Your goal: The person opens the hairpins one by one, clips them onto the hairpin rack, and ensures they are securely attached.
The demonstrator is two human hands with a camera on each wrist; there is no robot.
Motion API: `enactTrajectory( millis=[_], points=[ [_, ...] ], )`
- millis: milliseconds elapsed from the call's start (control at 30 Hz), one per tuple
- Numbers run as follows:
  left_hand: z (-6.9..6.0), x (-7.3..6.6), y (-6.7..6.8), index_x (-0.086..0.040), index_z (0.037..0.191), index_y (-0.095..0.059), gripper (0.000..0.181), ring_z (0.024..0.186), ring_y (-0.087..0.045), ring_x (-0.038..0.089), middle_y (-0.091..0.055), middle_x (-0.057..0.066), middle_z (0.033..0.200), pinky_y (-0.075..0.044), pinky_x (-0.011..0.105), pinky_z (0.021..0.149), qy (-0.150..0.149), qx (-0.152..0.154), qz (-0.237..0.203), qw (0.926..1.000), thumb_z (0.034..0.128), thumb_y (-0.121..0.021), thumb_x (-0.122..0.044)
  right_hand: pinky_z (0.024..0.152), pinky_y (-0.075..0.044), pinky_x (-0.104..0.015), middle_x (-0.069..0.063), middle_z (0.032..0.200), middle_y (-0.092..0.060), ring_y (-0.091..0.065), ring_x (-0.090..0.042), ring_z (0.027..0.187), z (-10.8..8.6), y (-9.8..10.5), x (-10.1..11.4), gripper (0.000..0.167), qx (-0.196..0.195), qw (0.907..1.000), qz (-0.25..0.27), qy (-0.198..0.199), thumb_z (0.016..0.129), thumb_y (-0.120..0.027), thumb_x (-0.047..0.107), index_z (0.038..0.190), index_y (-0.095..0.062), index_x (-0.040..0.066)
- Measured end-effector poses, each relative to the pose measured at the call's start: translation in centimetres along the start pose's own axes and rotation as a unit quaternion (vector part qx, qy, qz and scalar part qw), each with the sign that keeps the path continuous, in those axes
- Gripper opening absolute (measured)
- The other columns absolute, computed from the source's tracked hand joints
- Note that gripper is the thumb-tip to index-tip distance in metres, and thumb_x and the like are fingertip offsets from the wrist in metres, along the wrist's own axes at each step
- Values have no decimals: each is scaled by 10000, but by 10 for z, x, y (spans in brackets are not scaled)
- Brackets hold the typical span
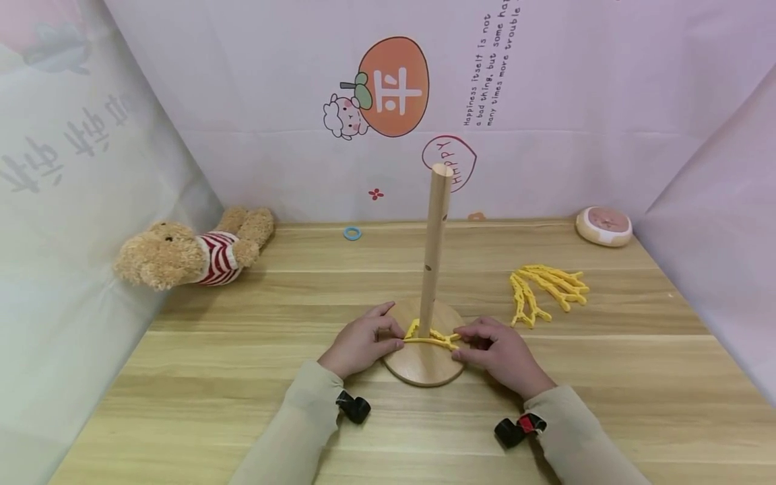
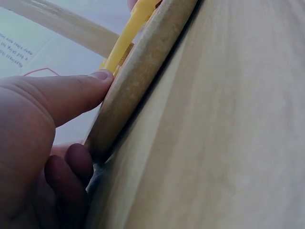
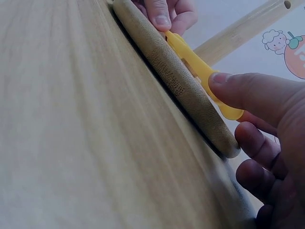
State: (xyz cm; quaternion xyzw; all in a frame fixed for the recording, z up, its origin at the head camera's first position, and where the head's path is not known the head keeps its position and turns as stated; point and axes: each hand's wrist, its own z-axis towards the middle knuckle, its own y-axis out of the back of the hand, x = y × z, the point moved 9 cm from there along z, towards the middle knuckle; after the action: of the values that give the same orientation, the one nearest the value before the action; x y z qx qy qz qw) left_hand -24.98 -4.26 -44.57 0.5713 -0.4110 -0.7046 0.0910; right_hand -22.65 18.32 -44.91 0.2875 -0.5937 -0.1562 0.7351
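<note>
A wooden post (image 1: 434, 249) stands upright on a round wooden base (image 1: 424, 367). Low around the post, just above the base, lies a yellow plastic piece (image 1: 427, 341), its forked ends to the right. My left hand (image 1: 362, 340) pinches its left end between thumb and fingers; in the left wrist view the thumb (image 2: 81, 93) touches the yellow piece (image 2: 128, 36) at the base's edge. My right hand (image 1: 503, 353) pinches the forked end; in the right wrist view the thumb (image 3: 252, 93) presses on the yellow piece (image 3: 202, 71). The post partly hides the piece's back.
Several yellow branched pieces (image 1: 548, 286) lie to the right of the base. A plush bear (image 1: 200, 254) in a striped top lies at the back left. A small blue ring (image 1: 352, 233) is near the back edge, and a pink and white round object (image 1: 604, 226) sits at the back right.
</note>
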Motion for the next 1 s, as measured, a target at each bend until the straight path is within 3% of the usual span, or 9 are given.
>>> enactTrajectory(
  millis=[300,567,1000],
  points=[
    [2,1,-3,-268,924,-772,36,1378,-456,368,-354,84,1604,-379,550,1103,-16,5,-167,9999,930,-737,-265,689,-469,-253,45,931,-635,-543,-125,809,0,1,-4,380,44,9998,154,-92,798,-860,317,1125,-783,138],
    [3,3,-3,-261,938,-793,49,1301,-545,330,-352,51,1607,-395,526,1095,68,-11,-256,9996,912,-755,-278,677,-468,-254,49,926,-630,-542,-126,794,-1,1,-5,372,73,9999,72,-84,805,-853,335,1123,-780,154],
    [1,9,1,-266,957,-711,118,1413,-429,290,-406,18,1578,-372,477,1126,47,-129,-334,9993,880,-788,-313,698,-482,-255,61,954,-646,-562,-128,814,-1,-1,-6,384,126,9999,80,-56,813,-845,360,1132,-755,167]
  ],
)
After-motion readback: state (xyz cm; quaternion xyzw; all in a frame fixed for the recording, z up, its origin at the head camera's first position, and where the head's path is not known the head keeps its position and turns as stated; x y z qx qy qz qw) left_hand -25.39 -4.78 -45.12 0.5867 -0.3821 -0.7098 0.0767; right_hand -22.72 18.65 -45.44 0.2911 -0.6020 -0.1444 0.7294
